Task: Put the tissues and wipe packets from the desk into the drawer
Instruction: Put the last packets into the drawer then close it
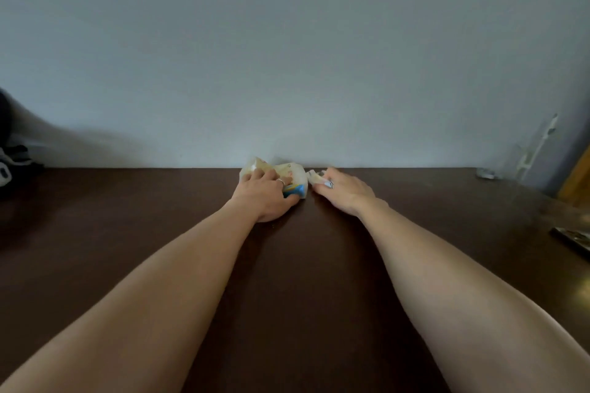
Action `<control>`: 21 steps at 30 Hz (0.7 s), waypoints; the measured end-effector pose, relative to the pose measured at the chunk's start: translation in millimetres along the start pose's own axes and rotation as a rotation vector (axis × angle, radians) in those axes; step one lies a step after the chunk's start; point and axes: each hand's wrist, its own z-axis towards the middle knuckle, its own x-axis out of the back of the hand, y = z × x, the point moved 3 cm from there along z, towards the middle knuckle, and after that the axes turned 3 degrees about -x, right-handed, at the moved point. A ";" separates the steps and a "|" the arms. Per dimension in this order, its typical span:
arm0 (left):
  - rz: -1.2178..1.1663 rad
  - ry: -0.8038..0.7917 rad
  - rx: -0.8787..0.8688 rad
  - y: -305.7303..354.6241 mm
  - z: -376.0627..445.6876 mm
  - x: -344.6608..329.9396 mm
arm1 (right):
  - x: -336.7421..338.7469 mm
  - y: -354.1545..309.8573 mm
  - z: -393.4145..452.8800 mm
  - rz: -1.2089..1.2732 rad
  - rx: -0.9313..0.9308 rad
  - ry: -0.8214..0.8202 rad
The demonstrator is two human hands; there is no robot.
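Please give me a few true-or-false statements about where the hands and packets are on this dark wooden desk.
1. The left hand grips the white, yellow and blue tissue packet. True.
2. The right hand hangs in the air away from everything. False: its fingers are on a small white packet.
3. Both packets lie at the far edge of the dark brown wooden desk, next to the pale wall. True.
4. An open drawer is visible. False: no drawer is in view.

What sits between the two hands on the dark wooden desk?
Head view: only the white-and-blue tissue packet's end, gripped by the left hand, then bare desk before the right hand.
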 end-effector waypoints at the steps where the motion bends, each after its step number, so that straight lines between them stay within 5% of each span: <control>1: 0.012 -0.048 0.007 2.3 -6.6 4.2 | 0.6 -2.4 -13.2 0.007 0.010 0.005; 9: 0.029 -0.145 0.025 5.5 -125.5 46.9 | 20.4 -44.1 -151.1 0.064 0.059 0.035; 21: 0.118 0.346 -0.114 9.5 -379.1 87.6 | 30.8 -111.4 -357.6 -0.005 0.266 0.212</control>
